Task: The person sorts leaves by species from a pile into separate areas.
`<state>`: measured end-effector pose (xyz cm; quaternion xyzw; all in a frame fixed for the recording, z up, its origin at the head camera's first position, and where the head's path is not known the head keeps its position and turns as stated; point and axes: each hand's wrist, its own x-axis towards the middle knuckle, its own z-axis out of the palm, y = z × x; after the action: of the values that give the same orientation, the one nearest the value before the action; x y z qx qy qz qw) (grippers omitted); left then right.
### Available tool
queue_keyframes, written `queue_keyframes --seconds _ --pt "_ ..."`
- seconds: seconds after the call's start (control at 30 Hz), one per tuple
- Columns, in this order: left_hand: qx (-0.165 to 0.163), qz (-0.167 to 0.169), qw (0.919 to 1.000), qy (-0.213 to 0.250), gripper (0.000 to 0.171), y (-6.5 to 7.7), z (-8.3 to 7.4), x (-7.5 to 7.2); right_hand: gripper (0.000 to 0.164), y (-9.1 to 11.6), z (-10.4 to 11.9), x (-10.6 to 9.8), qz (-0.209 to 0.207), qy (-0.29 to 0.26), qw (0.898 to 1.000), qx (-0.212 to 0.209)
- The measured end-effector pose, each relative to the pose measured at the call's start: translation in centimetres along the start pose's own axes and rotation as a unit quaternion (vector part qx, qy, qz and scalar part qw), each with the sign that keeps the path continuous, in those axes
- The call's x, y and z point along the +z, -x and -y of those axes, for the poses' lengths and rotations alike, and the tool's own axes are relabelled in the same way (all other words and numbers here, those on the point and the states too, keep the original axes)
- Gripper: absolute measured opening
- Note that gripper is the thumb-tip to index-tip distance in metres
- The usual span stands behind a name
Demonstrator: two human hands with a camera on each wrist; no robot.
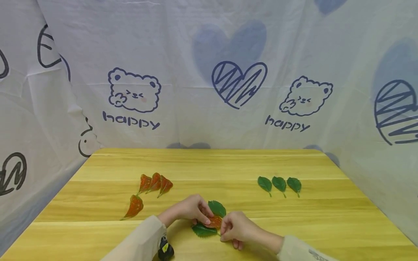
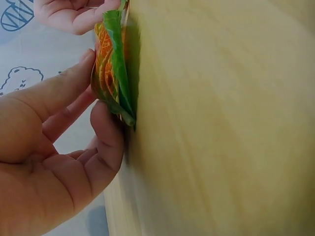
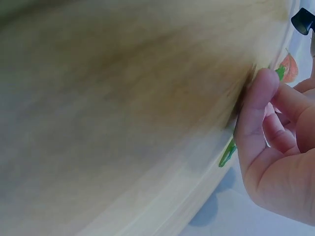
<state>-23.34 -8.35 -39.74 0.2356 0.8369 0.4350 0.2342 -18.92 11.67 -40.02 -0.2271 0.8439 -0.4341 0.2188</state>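
Note:
An orange-red leaf (image 1: 215, 222) lies between two green leaves on the table, an upper green leaf (image 1: 217, 208) and a lower green leaf (image 1: 204, 230). My left hand (image 1: 195, 209) pinches the orange-red leaf at its left side, thumb and finger at its edge in the left wrist view. From the right, my right hand (image 1: 240, 228) has thumb and finger together at the lower green leaf's stem, pinching it. Its fingertips overlap the right end of the orange-red leaf. In the right wrist view, my right fingers (image 3: 266, 83) hide most of the leaves.
Three orange-red leaves (image 1: 155, 182) lie overlapping at the left, with a single orange-red leaf (image 1: 134, 206) nearer me. Three green leaves (image 1: 279, 183) stand in a row at the right. A printed cloth (image 1: 186, 108) hangs behind the wooden table (image 1: 326, 217).

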Motion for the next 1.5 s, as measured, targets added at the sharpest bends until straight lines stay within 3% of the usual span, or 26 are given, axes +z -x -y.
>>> queue_keyframes --seconds 0.33,0.53,0.77,0.9,1.03,1.23,1.5 --pt "-0.008 0.005 0.9999 0.011 0.012 -0.1 -0.1 -0.1 0.019 0.3 -0.2 -0.3 0.007 0.045 0.998 -0.045" --pt "-0.006 0.003 1.0000 0.007 0.012 0.0 -0.1 -0.1 0.017 0.9 -0.1 -1.0 0.012 0.042 0.998 -0.054" --pt "-0.013 -0.004 0.9999 -0.002 0.012 0.0 -0.1 0.0 0.008 1.3 -0.8 -2.0 0.071 -0.043 0.995 -0.059" --pt "-0.010 -0.012 0.9998 -0.012 0.013 0.0 -0.2 0.1 0.020 1.5 -1.5 -2.8 0.136 -0.103 0.982 -0.085" --pt "-0.009 -0.022 0.9994 -0.024 0.015 -0.1 -0.3 0.3 0.027 1.8 -2.1 -3.7 0.175 -0.122 0.971 -0.110" --pt "-0.011 -0.027 0.9992 -0.029 0.015 -0.1 -0.4 0.3 0.027 2.6 -2.7 -4.9 0.139 -0.102 0.977 -0.126" --pt "-0.009 -0.028 0.9991 -0.029 0.015 0.0 -0.4 0.4 0.023 4.0 -3.7 -6.5 0.080 -0.109 0.985 -0.108"
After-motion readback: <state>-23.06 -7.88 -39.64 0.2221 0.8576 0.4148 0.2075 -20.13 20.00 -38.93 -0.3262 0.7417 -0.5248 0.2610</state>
